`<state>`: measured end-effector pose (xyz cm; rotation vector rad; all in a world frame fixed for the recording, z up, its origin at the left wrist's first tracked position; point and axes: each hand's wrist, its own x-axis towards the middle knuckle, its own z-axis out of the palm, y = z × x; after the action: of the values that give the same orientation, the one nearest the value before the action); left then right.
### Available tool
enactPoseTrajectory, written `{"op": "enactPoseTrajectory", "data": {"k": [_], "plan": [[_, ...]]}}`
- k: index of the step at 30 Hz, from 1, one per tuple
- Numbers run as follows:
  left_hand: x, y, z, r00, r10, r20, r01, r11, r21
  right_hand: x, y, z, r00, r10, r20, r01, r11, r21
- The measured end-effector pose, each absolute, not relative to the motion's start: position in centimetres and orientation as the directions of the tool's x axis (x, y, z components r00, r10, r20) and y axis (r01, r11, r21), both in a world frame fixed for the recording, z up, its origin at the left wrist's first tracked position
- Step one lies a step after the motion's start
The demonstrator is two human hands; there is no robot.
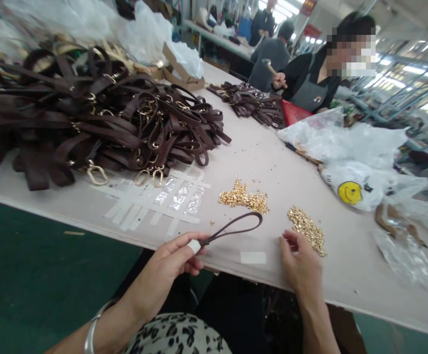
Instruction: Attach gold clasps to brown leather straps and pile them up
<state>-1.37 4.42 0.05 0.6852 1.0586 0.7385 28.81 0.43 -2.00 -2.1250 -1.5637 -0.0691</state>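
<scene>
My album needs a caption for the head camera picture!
Left hand holding a looped strap, right hand near small gold pieces.

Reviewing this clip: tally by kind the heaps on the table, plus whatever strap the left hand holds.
Heaps of small gold metal pieces: 2
Heaps of dark brown leather straps: 2
Thin dark brown looped strap in left hand: 1
Total: 5

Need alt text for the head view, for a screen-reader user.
A person's left hand holds a looped dark-brown strap at a pale worktable, the right hand beside a pile of small gold pieces. A second gold pile lies left of it; farther left is a large heap of brown straps.
</scene>
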Motion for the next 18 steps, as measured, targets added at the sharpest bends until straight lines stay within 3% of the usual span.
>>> {"op": "enactPoseTrajectory", "data": {"k": [2,11,15,16,18], "plan": [[-1.3,4.4,0.2,0.301,0.800,-0.519,-0.230,0.590,0.774,31.9,0.4,-2.5,0.301,0.889,0.345,0.948,-0.238,-0.213],[-0.1,4.7,1.1,0.318,0.809,-0.494,-0.236,0.572,0.785,34.8,1.9,-2.3,0.040,0.965,0.261,0.997,-0.056,0.051],[0.3,4.9,1.0,0.349,0.809,-0.474,-0.295,0.575,0.764,35.8,2.3,-2.3,-0.099,0.955,0.279,0.972,0.033,0.234],[0.4,4.9,0.8,0.363,0.802,-0.474,-0.306,0.584,0.752,36.0,2.4,-2.4,-0.115,0.949,0.293,0.969,0.042,0.245],[0.5,5.0,0.6,0.397,0.783,-0.479,-0.319,0.607,0.728,35.7,2.5,-2.4,-0.061,0.942,0.329,0.988,0.011,0.153]]}}
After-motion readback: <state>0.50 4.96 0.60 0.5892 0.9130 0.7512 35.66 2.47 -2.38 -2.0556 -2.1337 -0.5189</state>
